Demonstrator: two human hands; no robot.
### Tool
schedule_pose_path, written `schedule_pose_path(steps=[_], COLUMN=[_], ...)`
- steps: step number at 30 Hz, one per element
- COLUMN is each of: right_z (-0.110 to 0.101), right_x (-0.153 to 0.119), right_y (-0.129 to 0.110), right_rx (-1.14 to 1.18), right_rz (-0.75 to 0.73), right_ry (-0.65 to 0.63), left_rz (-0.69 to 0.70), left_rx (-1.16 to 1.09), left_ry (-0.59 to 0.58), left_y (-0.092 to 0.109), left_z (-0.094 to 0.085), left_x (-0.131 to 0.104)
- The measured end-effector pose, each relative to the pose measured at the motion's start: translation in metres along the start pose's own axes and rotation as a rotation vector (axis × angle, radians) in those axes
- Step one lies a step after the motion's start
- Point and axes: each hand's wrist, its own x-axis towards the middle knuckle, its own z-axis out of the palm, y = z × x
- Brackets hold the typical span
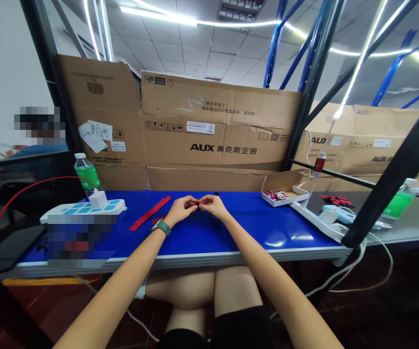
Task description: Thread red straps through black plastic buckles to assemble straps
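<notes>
Over the blue tabletop (pixel 194 245), my left hand (pixel 181 209) and my right hand (pixel 212 205) meet with fingertips pinched together. Between them is a small dark red piece (pixel 197 203), mostly covered by the fingers, so its kind cannot be made out. A flat red strip (pixel 150 213) lies slantwise to the left of my left hand. Another bit of red material (pixel 157 219) shows partly behind my left wrist, which wears a green-banded watch (pixel 163 227). Small dark items lie under my right hand, too small to name.
A white power strip (pixel 82 209) with a plugged-in charger (pixel 98 199) and a bottle (pixel 86 173) stand on the left. An open box of small pieces (pixel 285 196) and another power strip (pixel 320 222) are on the right. Cardboard (pixel 216 140) walls the back; a person (pixel 40 145) sits far left.
</notes>
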Motion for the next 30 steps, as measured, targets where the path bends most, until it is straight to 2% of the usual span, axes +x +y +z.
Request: schedule_pose_path(steps=[8, 14, 18, 21, 23, 25, 28, 30], right_z=[0.004, 0.005, 0.004, 0.002, -0.001, -0.006, -0.018, -0.024], right_x=[-0.001, -0.003, -0.003, -0.002, -0.001, 0.0, -0.001, -0.002], right_y=[0.002, -0.002, -0.003, -0.002, 0.0, 0.001, 0.003, 0.004], right_rx=[0.032, 0.067, 0.072, 0.046, -0.063, -0.263, -0.579, -0.69], right_rz=[0.013, 0.021, 0.017, 0.025, 0.041, 0.041, -0.015, -0.058], right_ry=[0.028, 0.014, 0.047, 0.066, 0.125, 0.238, 0.405, 0.483], left_rz=[0.114, 0.174, 0.158, 0.129, 0.106, 0.069, -0.01, 0.0], left_rx=[0.309, 0.265, 0.293, 0.26, 0.268, 0.361, 0.558, 0.592], left_ry=[0.036, -0.021, 0.035, 0.01, -0.041, -0.079, -0.137, -0.168], left_y=[0.017, 0.026, 0.021, 0.015, 0.01, 0.003, -0.009, -0.016], left_z=[0.001, -0.002, -0.001, -0.001, -0.002, -0.006, -0.015, -0.021], left_x=[-0.001, -0.005, -0.004, -0.003, -0.004, -0.005, -0.009, -0.009])
